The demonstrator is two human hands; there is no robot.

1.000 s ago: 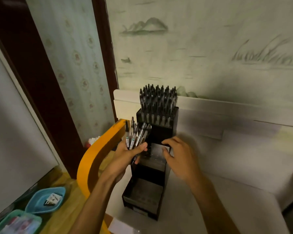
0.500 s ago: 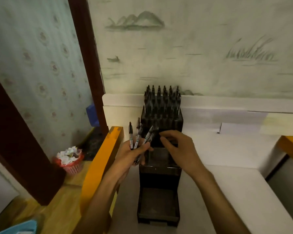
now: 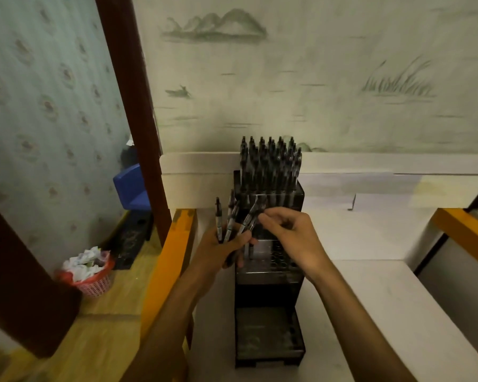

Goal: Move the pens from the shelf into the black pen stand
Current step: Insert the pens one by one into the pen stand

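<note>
A black pen stand [image 3: 269, 312] stood in the lower middle of the frame on a white shelf [image 3: 370, 312]. It had steps, like small stairs. The top step, at the back, was full of dark pens [image 3: 269, 166] standing up straight in rows. The middle step had little round holes, and the bottom step was a flat tray. The left hand [image 3: 221, 248] was just left of the stand, with its fingers curled round a small bunch of pens [image 3: 226, 221] that fanned out upward. The right hand [image 3: 290, 232] was over the middle step, and its fingertips [image 3: 264, 220] were pinched together on the top of one pen in that bunch [image 3: 250, 216]. The shelf was pale and plain, with a raised white ledge [image 3: 199, 164] along the back. An orange wooden edge [image 3: 171, 260] ran down the left side of the shelf, and another orange piece [image 3: 464, 230] showed at the right of the frame. Behind the shelf the wall [image 3: 315, 78] was pale green with faint drawings of hills, a little boat and grass. A dark brown wooden post [image 3: 130, 92] went up the upper left. In the lower left, on a yellow wood floor [image 3: 100, 326], sat a red basket [image 3: 90, 279] full of crumpled paper. A blue box [image 3: 129, 187] was behind it, near the post.
</note>
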